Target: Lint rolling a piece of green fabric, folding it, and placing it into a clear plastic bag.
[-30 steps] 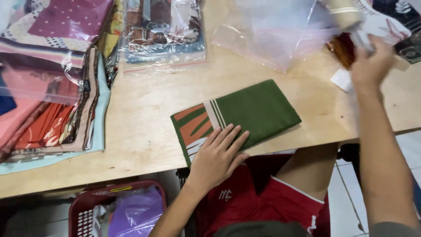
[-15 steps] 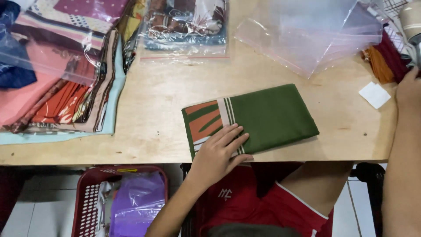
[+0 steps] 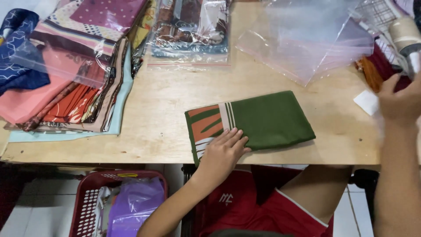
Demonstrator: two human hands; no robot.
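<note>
Left hand pressed flat on a folded green cloth.
Open palm pins it near the worktop front edge; right hand, blurred, seems to reach a white slip, grip unclear.

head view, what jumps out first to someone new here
A folded green cloth with orange stripes lies mid-table, the left hand pressing its near corner. The right hand hovers at the right edge by a small white paper. Bagged patterned fabrics pile up at the left.
</note>
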